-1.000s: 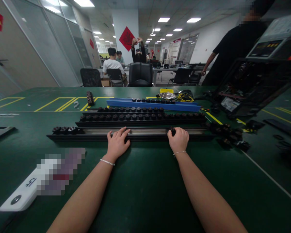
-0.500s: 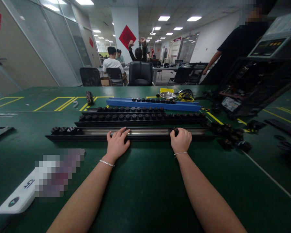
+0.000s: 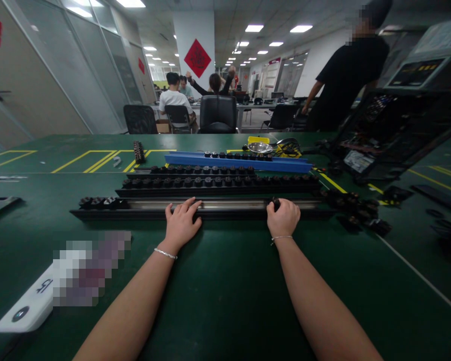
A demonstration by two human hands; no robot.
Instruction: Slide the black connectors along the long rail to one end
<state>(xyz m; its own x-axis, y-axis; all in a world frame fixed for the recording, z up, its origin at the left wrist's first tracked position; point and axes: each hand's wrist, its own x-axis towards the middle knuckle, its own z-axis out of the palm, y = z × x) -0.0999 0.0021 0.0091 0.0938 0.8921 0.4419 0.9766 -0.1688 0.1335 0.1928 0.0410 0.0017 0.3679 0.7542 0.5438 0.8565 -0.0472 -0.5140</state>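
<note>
A long black rail [image 3: 233, 214] with a shiny metal strip lies crosswise in front of me. Spread fingers of my left hand [image 3: 182, 223] rest on its near edge, left of the middle, holding nothing. Toward the rail's right part, my right hand [image 3: 284, 216] is closed around a small black knobbed part [image 3: 275, 202], mostly hidden by the fingers, at the metal strip. Several similar black parts [image 3: 102, 201] sit at the rail's left end. Behind it, another black rail [image 3: 218, 191] carries a row of round black parts [image 3: 198, 181].
A blue rail [image 3: 236, 163] with black parts lies farther back, near a metal bowl [image 3: 260, 147]. Loose black parts [image 3: 361, 206] are heaped at the right. An open computer case [image 3: 383, 130] stands beyond them. A white device [image 3: 33, 301] lies at the left front.
My right hand has shifted slightly right along the rail with the small black part. My left hand has stayed put. In the background, a standing person has moved left.
</note>
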